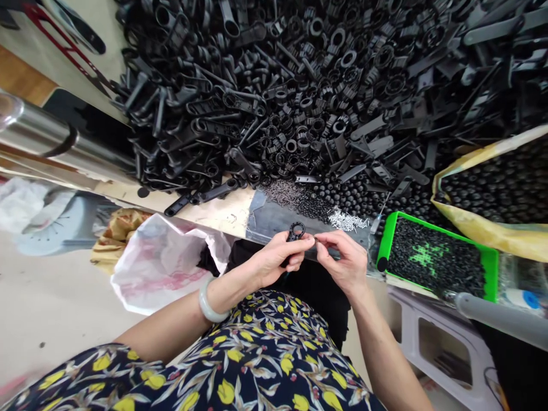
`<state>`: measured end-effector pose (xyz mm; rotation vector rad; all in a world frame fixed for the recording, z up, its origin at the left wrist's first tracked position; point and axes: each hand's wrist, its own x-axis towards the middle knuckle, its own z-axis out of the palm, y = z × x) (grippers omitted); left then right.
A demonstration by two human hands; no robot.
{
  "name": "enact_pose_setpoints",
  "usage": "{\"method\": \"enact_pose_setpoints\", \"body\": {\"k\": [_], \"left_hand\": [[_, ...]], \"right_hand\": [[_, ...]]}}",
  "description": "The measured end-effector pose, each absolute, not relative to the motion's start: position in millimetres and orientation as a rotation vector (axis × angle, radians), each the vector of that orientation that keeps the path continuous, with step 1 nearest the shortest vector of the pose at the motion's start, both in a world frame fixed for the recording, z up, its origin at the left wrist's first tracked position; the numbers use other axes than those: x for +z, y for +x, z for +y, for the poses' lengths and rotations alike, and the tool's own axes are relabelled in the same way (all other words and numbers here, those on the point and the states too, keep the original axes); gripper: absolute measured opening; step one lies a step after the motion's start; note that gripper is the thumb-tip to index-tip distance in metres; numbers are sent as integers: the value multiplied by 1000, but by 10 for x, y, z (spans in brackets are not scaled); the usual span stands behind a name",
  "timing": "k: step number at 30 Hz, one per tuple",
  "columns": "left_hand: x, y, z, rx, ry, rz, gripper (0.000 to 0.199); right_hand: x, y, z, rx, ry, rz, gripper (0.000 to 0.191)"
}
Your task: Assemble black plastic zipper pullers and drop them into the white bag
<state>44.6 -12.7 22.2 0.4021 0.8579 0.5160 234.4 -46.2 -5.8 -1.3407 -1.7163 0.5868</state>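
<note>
Left hand (278,258) closed on black ring-ended piece (296,230), ring poking out; right hand (346,261) nearly pinched just beside, can't tell if gripping anything. Probably fine fingertip fitting; calls for steady left hold, precise right-hand alignment.

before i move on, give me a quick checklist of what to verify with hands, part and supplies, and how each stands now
1. Black ring-ended part held in the left hand: ok, its ring shows above the fingers.
2. Right hand close to the left: ok, its fingertips are beside the left thumb.
3. Small piece seated properly at the right fingertips: cannot tell, too small and partly hidden.
4. White pins near the hands: ok, piled just beyond the right hand.
5. Green tray stocked: ok, small black and green pieces lie in it.
6. Large black heap sorted: not ok, long parts and rings mingle.
</note>
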Motion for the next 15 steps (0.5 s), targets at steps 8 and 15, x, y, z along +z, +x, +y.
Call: {"method": "enact_pose_setpoints", "body": {"k": [8, 15], "left_hand": [[293, 199, -187, 494, 367, 748, 50], [217, 150, -203, 550, 473, 818, 50]], "right_hand": [[5, 2369, -514, 626, -1309, -1720, 13], [-28, 2154, -503, 683, -1225, -1785, 18]]}}
